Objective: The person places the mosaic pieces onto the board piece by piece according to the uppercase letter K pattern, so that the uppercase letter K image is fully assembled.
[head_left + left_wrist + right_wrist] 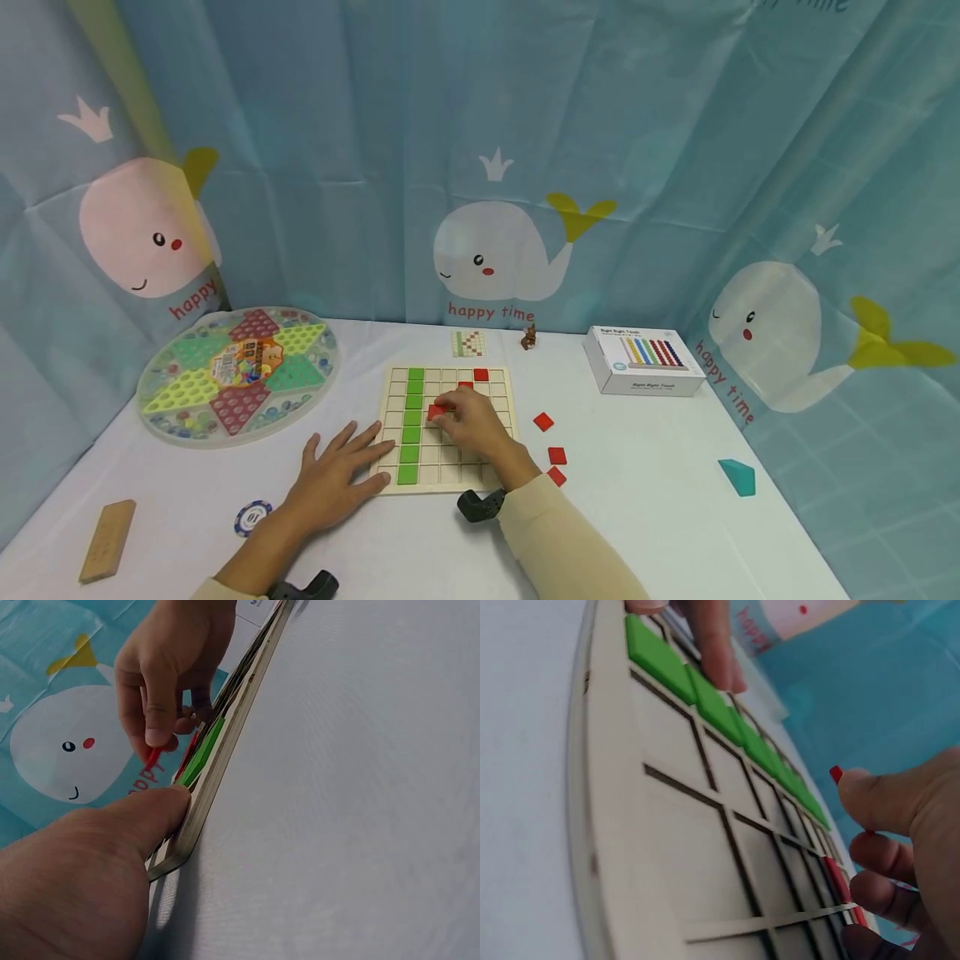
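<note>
A square wooden grid board (450, 475) lies on the white table with a column of green tiles (411, 418) in its cells. Red tiles (481, 375) sit in cells toward its upper right. My right hand (474, 423) pinches a red square tile (436, 412) between thumb and fingers over the board, just right of the green column. In the right wrist view, the pinched tile's edge (836, 774) shows above the grid. Fingers spread, my left hand (333, 479) rests at the board's left edge; the left wrist view shows its thumb (161, 814) on the rim.
Loose red tiles (557, 456) lie right of the board. Behind it are a small pattern card (468, 343) and a brown figurine (528, 337). A white box (645, 362), teal piece (738, 477), round star-patterned game board (238, 375), poker chip (252, 517) and wooden block (107, 542) surround it.
</note>
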The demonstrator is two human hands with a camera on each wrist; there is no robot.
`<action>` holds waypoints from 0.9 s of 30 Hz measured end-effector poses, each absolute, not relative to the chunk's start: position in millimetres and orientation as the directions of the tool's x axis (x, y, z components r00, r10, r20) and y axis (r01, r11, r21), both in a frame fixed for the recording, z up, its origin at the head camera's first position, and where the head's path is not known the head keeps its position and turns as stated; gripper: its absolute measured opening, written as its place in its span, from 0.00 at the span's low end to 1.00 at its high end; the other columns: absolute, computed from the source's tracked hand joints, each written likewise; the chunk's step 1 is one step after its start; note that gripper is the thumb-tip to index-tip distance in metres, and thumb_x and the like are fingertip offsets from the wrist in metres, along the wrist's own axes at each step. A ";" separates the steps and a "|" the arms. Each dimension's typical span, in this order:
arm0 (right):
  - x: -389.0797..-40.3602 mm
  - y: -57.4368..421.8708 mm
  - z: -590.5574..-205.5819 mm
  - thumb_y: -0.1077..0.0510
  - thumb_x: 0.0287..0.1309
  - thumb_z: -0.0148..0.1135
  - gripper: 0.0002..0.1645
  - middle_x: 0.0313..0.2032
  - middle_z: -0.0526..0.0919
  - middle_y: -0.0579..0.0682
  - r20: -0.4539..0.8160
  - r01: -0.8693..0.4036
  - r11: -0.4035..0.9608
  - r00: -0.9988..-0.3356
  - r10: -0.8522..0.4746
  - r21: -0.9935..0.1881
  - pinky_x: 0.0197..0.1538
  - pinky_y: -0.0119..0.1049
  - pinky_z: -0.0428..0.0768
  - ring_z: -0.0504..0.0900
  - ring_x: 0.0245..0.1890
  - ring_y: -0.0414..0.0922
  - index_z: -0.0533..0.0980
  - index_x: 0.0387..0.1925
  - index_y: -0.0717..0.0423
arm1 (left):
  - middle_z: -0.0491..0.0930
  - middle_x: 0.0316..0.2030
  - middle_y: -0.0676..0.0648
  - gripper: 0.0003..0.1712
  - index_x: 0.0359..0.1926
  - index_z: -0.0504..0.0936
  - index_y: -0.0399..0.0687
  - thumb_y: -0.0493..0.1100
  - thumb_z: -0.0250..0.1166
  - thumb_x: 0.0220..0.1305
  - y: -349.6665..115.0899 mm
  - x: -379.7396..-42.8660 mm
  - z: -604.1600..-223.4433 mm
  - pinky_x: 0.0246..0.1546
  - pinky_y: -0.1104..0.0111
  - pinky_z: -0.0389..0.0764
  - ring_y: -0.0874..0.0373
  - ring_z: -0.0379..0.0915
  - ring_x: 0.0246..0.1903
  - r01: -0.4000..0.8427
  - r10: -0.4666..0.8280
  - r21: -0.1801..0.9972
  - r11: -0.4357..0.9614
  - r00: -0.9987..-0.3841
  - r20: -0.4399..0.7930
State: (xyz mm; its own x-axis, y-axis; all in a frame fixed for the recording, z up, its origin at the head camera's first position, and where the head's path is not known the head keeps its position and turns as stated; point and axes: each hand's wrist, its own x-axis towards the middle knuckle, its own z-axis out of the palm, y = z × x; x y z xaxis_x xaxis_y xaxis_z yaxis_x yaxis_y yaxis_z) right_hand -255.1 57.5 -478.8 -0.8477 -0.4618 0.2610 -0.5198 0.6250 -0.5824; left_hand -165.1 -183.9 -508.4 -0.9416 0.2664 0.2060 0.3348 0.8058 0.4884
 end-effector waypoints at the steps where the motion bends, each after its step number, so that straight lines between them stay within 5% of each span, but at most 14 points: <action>1: -256.0 56.3 -480.3 0.56 0.59 0.67 0.15 0.41 0.81 0.43 0.254 -0.513 0.632 -0.852 -0.458 -0.581 0.41 0.30 0.75 0.75 0.36 0.38 0.82 0.46 0.56 | 0.66 0.67 0.49 0.28 0.59 0.80 0.58 0.60 0.65 0.60 -183.8 -165.0 -508.0 0.60 0.34 0.35 0.38 0.50 0.68 0.338 0.267 0.488 0.805 -0.940 0.210; 18: -257.4 43.3 -490.3 0.53 0.59 0.67 0.16 0.34 0.76 0.39 0.156 -0.447 0.745 -0.890 -0.429 -0.495 0.38 0.31 0.73 0.71 0.31 0.37 0.82 0.48 0.53 | 0.66 0.67 0.49 0.27 0.59 0.81 0.58 0.60 0.66 0.60 -183.5 -164.9 -508.2 0.60 0.34 0.36 0.39 0.51 0.68 0.339 0.265 0.481 0.808 -0.940 0.217; 27: -246.8 55.8 -474.2 0.59 0.59 0.64 0.18 0.36 0.79 0.44 0.212 -0.473 0.655 -0.873 -0.440 -0.589 0.37 0.30 0.76 0.74 0.33 0.38 0.80 0.51 0.58 | 0.67 0.66 0.49 0.28 0.58 0.81 0.58 0.60 0.66 0.59 -182.6 -164.2 -507.3 0.60 0.33 0.37 0.38 0.52 0.68 0.342 0.263 0.484 0.806 -0.938 0.225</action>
